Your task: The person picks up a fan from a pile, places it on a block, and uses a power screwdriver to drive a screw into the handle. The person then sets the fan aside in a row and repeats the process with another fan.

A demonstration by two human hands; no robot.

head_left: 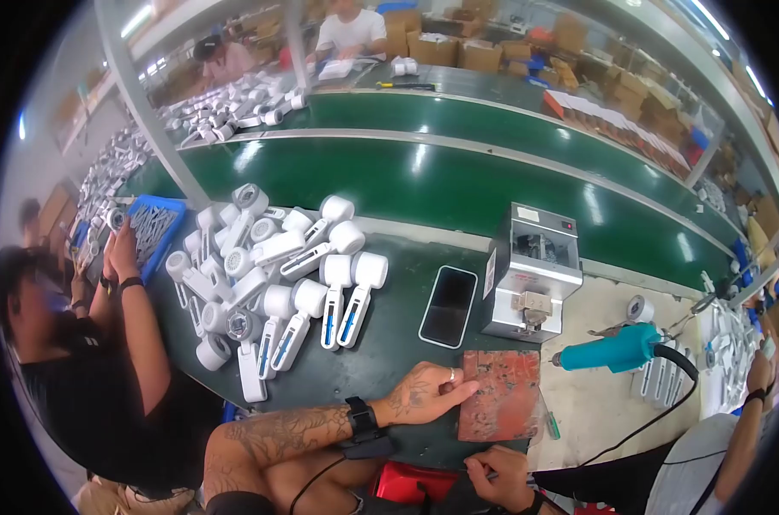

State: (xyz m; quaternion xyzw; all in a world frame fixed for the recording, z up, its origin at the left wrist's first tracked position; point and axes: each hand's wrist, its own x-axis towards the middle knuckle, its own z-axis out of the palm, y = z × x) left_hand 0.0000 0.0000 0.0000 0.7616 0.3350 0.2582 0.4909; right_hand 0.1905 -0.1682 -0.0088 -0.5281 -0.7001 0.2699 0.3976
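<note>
My left hand [425, 395] rests on the dark green tabletop, fingers curled and thumb at the left edge of a worn red board [503, 396]. Whatever its curled fingers hold, if anything, is hidden. Below the board, near my lap, my right hand [499, 477] is closed, with its contents too small to make out. A teal electric screwdriver [614, 348] with a black cord lies just right of the board. Beyond the board stands a silver screw feeder [535, 283]. Left of that lies a phone [449, 306] with a dark screen.
White round-headed devices with slotted handles [355, 300] are heaped on the left. A blue tray [156, 232] of grey parts sits behind them. Beyond runs a green conveyor belt [364, 180]. A co-worker [72, 360] sits at left; another's arm [754, 386] shows at right.
</note>
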